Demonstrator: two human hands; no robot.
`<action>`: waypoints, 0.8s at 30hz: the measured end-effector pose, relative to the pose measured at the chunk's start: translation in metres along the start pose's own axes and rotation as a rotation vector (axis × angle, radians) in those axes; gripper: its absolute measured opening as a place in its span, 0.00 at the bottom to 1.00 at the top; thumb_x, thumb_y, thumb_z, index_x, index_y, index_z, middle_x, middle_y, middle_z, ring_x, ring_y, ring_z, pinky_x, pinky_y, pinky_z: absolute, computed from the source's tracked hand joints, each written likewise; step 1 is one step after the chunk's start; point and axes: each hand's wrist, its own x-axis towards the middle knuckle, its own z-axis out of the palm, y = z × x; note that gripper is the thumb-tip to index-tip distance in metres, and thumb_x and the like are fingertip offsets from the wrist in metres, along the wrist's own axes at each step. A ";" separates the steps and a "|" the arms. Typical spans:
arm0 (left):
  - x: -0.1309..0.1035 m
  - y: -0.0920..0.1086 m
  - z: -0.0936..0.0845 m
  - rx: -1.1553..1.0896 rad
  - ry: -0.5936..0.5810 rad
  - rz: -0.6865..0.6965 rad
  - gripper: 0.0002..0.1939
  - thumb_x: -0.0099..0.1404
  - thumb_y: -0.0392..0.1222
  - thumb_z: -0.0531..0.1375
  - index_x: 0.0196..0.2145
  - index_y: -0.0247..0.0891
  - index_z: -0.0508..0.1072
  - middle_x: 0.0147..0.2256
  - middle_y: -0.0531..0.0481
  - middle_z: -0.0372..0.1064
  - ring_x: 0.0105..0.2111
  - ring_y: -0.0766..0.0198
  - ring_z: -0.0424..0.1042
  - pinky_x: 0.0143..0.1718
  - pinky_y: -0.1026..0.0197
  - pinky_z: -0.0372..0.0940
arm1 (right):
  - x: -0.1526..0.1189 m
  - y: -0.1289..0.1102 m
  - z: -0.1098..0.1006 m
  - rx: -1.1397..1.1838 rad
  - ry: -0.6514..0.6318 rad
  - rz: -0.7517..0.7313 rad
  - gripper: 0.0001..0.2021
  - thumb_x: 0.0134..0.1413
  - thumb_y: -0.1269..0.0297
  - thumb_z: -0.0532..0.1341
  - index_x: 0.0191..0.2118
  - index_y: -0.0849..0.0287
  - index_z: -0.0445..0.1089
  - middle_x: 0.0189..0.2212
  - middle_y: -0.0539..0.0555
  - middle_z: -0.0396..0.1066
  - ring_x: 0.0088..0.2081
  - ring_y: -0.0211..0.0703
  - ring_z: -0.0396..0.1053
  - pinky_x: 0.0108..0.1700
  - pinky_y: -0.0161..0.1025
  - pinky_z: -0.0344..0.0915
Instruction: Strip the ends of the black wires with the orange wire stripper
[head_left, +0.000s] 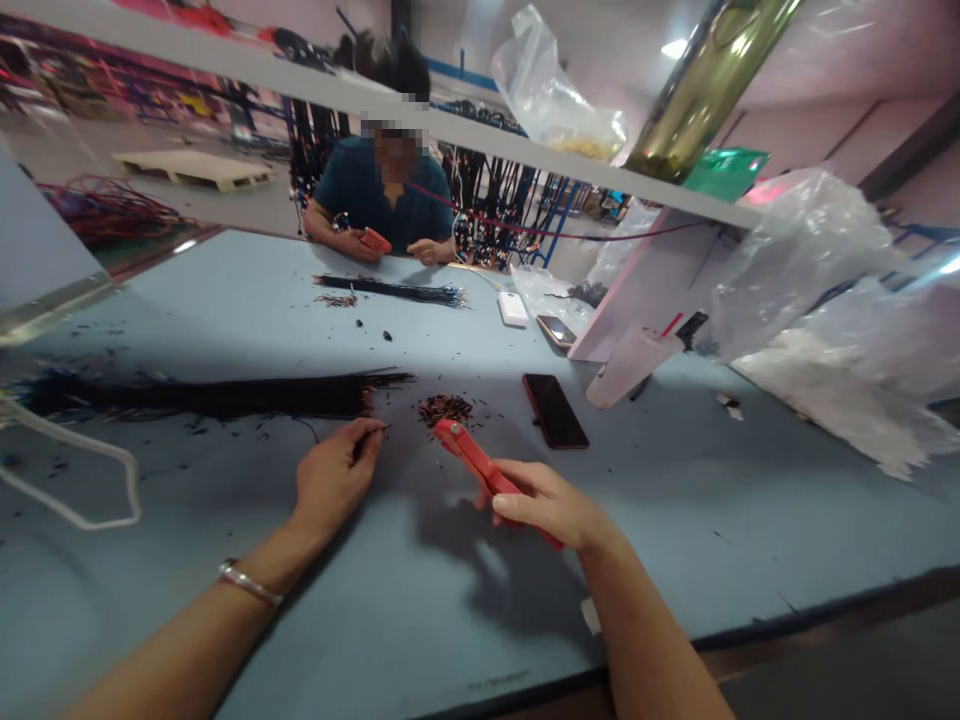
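Observation:
My left hand [337,470] pinches a thin black wire [307,428] near its tip, which pokes out past the fingertips. A long bundle of black wires [277,397] lies just beyond that hand, its coppery ends facing right. My right hand [551,502] is wrapped round a red wire stripper [476,460], held at a slant with its head up and to the left. Under and behind the tool's head is a small heap of black and copper-coloured offcuts [446,409]. The tool's head and the wire tip are apart.
Across the table [750,540] a person [382,190] holds a red tool beside another wire bundle [390,290]. To the right are a dark phone [556,410], a second phone [556,331], a white box [512,308] and a plastic cup [630,368]. A white loop [131,480] lies left.

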 end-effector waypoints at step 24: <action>0.005 -0.004 0.000 -0.114 -0.026 0.077 0.17 0.60 0.46 0.50 0.38 0.36 0.75 0.27 0.48 0.74 0.27 0.60 0.70 0.28 0.64 0.59 | 0.004 -0.028 0.042 -1.242 0.469 0.287 0.22 0.50 0.55 0.60 0.52 0.53 0.66 0.32 0.58 0.73 0.32 0.52 0.72 0.31 0.41 0.59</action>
